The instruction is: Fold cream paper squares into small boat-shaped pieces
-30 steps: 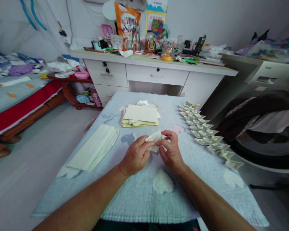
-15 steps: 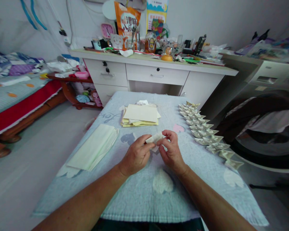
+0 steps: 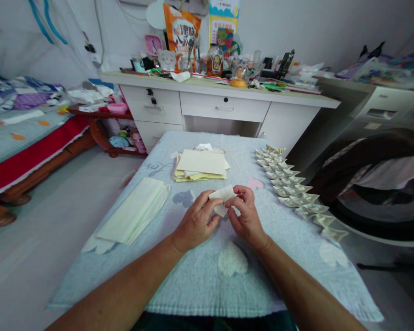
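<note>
Between my two hands, above the middle of the cloth-covered table, is a small folded piece of pale paper [image 3: 222,195]. My left hand [image 3: 197,221] pinches its left side between thumb and fingers. On the other side, my right hand [image 3: 245,216] grips the paper's right edge with bent fingers. A lower flap of the paper shows between the fingertips; the fold behind them is hidden. Beyond my hands lies a stack of cream and yellow paper sheets [image 3: 202,162]. To the left rests a pile of pale green paper [image 3: 133,211].
Along the table's right edge runs a row of folded paper pieces with pointed tips [image 3: 290,184]. A patterned blue cloth [image 3: 179,285] covers the table. Behind it stands a white desk [image 3: 224,99] crowded with items. A washing machine [image 3: 382,115] is at right, a bed [image 3: 31,138] at left.
My left fingers have shifted and spread slightly on the paper, so more of its face and lower flap shows. My right hand stays nearly in place.
</note>
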`<action>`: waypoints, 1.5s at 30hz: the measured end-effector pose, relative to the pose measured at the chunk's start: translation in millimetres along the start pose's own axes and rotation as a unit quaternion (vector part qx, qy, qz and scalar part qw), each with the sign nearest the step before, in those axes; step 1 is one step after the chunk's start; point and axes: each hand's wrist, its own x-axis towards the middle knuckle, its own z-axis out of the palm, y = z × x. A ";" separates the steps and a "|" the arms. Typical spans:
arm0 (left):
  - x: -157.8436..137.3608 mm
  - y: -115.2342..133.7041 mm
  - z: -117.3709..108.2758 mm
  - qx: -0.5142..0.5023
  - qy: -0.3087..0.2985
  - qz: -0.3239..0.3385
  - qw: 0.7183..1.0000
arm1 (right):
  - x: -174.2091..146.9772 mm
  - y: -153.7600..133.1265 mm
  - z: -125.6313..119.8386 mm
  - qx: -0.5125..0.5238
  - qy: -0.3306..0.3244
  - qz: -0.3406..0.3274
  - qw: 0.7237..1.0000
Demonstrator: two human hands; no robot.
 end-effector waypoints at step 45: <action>0.7 7.6 -3.9 -0.065 -0.022 -0.024 0.997 | 1.4 0.7 -1.0 0.006 -0.065 0.001 0.998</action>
